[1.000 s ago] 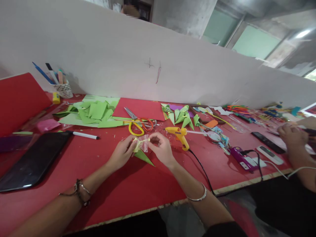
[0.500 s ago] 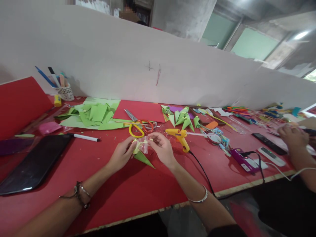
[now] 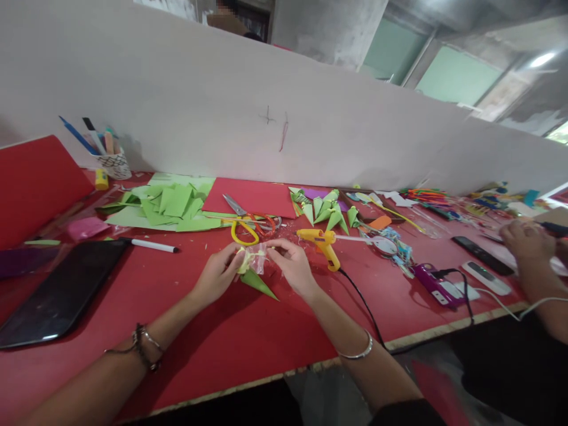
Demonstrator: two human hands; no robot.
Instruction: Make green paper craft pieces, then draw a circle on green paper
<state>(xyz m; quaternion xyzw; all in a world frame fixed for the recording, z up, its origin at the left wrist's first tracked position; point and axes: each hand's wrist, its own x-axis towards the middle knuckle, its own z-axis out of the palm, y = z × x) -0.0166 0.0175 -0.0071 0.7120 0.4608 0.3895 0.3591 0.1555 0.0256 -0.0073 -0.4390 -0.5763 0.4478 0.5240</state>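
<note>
Left hand (image 3: 218, 273): pinched on left side of small clear-and-yellow piece (image 3: 256, 260); likely the steadying side.
Right hand (image 3: 290, 265): pinched at right side of same piece, so it spans the gap between the 2 hands; looks held from 2 sides because it is thin and limp.
Clear-and-yellow piece: in the air or barely above the red tabletop (image 3: 239, 349), can't tell which; yellow bits mostly near left hand, clear film toward right.
Green cone (image 3: 261, 286): just below the piece, tip toward lower right; wide end hidden behind piece and left hand. Held or lying, can't tell.
Scissors (image 3: 245, 232): yellow handles just beyond the hands, probably parked for easy reach; overlapped with orange-handled clutter, hard to separate.
Glue gun (image 3: 323, 244): on its side near right hand, cord (image 3: 361, 305) running off the front edge, probably to stay clear of the work spot.
Finished-looking cones (image 3: 326, 213): bunched at the back, apart from cut green paper (image 3: 171, 204) at left, presumably sorted; count unclear from overlap.
Co-worker's hand (image 3: 528, 241): far right, arm cut off by frame; what it handles is too small to read.
Hard to see: exact contact points, film folds, far-right clutter.
</note>
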